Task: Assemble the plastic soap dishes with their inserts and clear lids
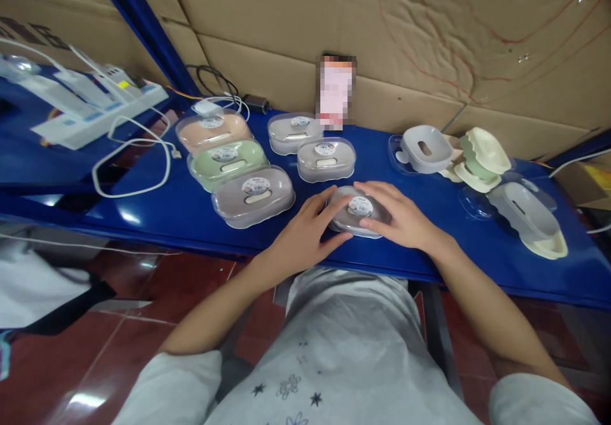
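**Grey soap box under both hands: seating the clear lid evenly**

Grey oval soap box with a clear plastic lid and a round white label (359, 212) sits near the front edge of the glossy blue worktop (191, 212), right in front of the person. The left hand (305, 234) lies on its left end, thumb along the near side and fingers (329, 199) spread flat over the lid. The right hand (398, 218) covers the right end the same way. Neither hand is closed in a grip; both rest open and flat, palms down, pressing or steadying rather than lifting.

Judging from this hold, the step looks like closing or seating the lid. To do it well, pressure should come evenly from both ends, so that the lid does not rock up on one side. Fingertips belong near the rim, not on the middle, where thin clear plastic may flex. The box is close to the worktop's edge, so a hard push toward the body could slide it off; pressing straight down is safer.

Behind and to the left stand five more lidded boxes, among them a larger grey one (252, 195), a green one (228, 161) and a peach one (213, 129). To the right lie loose parts: a grey tray (426, 148) and cream-coloured wavy trays (487, 151). White cables (138, 164) trail over the left end.
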A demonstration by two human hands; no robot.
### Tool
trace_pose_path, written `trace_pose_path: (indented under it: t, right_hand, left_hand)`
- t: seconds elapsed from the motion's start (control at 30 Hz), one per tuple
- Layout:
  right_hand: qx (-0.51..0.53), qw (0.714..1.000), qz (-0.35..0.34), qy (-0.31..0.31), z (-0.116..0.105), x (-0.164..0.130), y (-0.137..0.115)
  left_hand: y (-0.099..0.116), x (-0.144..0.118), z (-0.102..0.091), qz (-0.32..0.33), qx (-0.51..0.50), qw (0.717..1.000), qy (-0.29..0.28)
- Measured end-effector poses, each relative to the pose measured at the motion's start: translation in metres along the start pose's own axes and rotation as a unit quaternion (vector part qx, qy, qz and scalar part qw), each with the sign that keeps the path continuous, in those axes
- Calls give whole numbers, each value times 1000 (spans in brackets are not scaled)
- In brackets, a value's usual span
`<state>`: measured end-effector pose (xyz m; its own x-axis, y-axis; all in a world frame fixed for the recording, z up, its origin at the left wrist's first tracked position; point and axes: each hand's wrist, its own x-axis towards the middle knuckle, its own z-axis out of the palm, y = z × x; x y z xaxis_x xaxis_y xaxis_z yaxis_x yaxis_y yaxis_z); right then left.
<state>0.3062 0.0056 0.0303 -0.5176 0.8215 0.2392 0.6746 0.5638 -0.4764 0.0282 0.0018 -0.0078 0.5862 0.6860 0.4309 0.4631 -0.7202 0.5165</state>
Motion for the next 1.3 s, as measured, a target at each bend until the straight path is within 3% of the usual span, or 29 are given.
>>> trace_pose_path:
  t: [0.2, 0.43, 0.83, 0.93, 1.07, 1.2, 1.3]
  right_hand:
    - [-25, 1000, 5, 11, 1, 2, -5]
    - [-31, 996, 44, 72, 9, 4, -14]
    - [2, 997, 39, 72, 12, 4, -12]
    - [19, 997, 35, 66, 13, 5, -11]
    - [77, 995, 24, 59, 9, 11, 1]
    - [110, 987, 71, 90, 4, 34, 24]
    - [123, 986, 86, 72, 6, 60, 37]
  left_hand:
    - [-3, 0, 1, -12, -8, 1000, -5]
    - [-5, 1, 0, -11, -22, 1000, 9]
    - [-5, 1, 0, -23, -38, 999, -4]
    - [-2, 2, -2, 7, -16, 1000, -4]
    - [3, 3, -4, 93, 55, 994, 16]
    - [6, 3, -1, 89, 107, 988, 61]
    - [6, 3, 0, 88, 137, 983, 87]
